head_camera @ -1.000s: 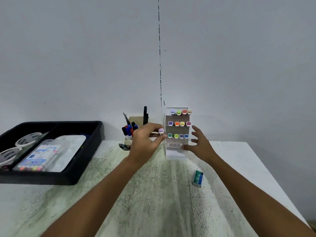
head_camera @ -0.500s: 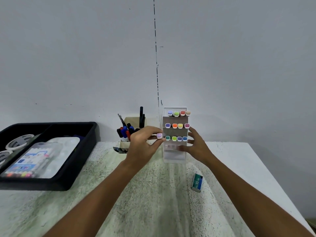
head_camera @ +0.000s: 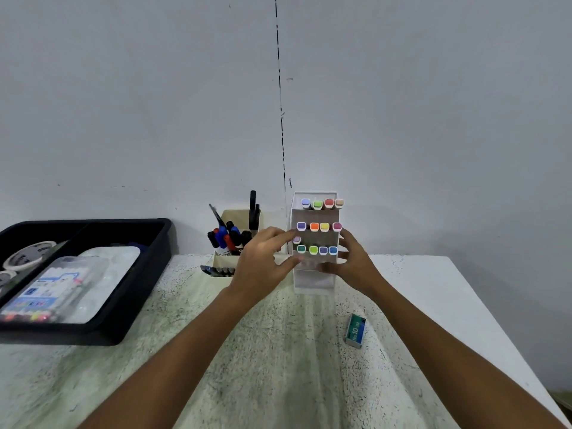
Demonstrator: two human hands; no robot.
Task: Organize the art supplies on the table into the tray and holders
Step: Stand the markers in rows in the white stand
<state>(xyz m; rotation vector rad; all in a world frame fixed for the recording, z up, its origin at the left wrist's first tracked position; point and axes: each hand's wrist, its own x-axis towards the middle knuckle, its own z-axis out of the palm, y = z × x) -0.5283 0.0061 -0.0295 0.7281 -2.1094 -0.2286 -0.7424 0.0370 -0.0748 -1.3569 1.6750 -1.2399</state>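
A pale purple-capped marker (head_camera: 296,239) is pinched in the fingers of the left hand (head_camera: 263,261). A second ago it was held a little away from the tall white marker rack (head_camera: 314,281). Now its cap is right at the rack's left edge, level with the gap between the middle and bottom rows. The marker is almost home, but it is not yet seen sitting in a slot.

The right hand (head_camera: 351,261) is pressed against the rack's right side and front with fingers spread, so the rack is kept from sliding. It has been brought closer around the rack than before.

Left of the left hand, a cream pen holder (head_camera: 224,261) is filled with dark pens. Farther left, a black plastic tray (head_camera: 136,292) is seen. Below the right hand, a small green staple box (head_camera: 356,331) is lying loose on the speckled counter (head_camera: 278,351), so the tidying is probably not done.
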